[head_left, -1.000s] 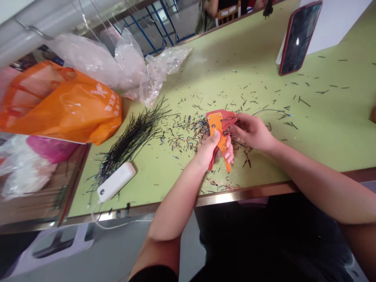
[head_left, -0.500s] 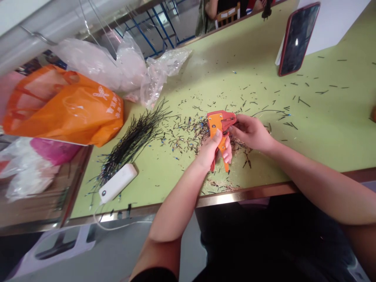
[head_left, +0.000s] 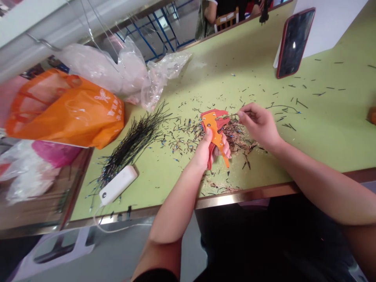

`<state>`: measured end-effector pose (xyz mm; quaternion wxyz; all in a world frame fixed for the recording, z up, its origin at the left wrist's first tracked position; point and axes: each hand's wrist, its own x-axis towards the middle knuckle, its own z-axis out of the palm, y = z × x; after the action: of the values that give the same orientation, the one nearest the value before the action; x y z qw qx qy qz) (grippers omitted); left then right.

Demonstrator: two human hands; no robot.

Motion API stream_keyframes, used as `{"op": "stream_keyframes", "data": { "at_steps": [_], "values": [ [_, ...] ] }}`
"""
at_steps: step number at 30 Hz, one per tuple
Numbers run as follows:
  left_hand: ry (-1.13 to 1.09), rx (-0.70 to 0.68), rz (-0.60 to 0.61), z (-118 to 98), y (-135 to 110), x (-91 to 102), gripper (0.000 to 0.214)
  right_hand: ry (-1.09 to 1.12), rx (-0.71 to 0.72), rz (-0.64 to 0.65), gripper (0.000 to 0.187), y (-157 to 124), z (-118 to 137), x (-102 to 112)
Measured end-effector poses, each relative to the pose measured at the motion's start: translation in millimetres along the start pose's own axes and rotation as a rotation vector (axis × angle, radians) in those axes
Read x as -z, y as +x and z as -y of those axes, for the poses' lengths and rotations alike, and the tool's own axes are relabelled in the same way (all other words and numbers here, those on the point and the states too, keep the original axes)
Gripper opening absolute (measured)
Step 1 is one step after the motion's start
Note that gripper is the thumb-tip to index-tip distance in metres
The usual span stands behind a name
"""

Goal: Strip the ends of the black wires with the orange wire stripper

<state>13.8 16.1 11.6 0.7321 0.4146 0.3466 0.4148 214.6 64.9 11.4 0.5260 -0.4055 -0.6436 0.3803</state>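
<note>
Wire [head_left: 234, 115], pinched by the right hand [head_left: 260, 125], lies nearly level, running left to the head of the orange wire stripper [head_left: 216, 127]. The left hand [head_left: 205, 153] closes around its 2 handles above wire clippings [head_left: 237, 135] on the green table [head_left: 331, 129].

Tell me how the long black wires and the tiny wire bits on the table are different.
The long black wires are long and thin, while the tiny wire bits are short stubs. The long black wires lie bunched in one heap; the tiny wire bits are scattered over the green table. Both are mostly dark, with some blue ends.
</note>
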Motion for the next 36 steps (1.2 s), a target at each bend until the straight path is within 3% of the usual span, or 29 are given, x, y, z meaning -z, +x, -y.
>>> {"op": "stream_keyframes", "data": {
  "at_steps": [3, 8, 20, 31, 36],
  "values": [
    [0.019, -0.026, -0.048, 0, 0, 1.5, 0.072, -0.016, 0.033, -0.056, 0.037, 2, 4, 3],
    [0.062, -0.013, -0.02, 9, 1, 3.1, 0.076, -0.046, 0.037, -0.006, 0.038, 0, 4, 1],
    [0.108, -0.005, -0.048, 14, 2, 7.2, 0.075, -0.112, 0.05, 0.032, 0.022, -3, 6, 0],
    [0.15, -0.034, -0.066, 16, 1, 2.4, 0.075, -0.154, -0.016, 0.077, 0.039, -7, 8, -3],
    [0.115, -0.022, -0.063, 19, 3, 0.8, 0.074, -0.17, 0.017, 0.08, 0.036, -8, 12, -4]
  ]
}}
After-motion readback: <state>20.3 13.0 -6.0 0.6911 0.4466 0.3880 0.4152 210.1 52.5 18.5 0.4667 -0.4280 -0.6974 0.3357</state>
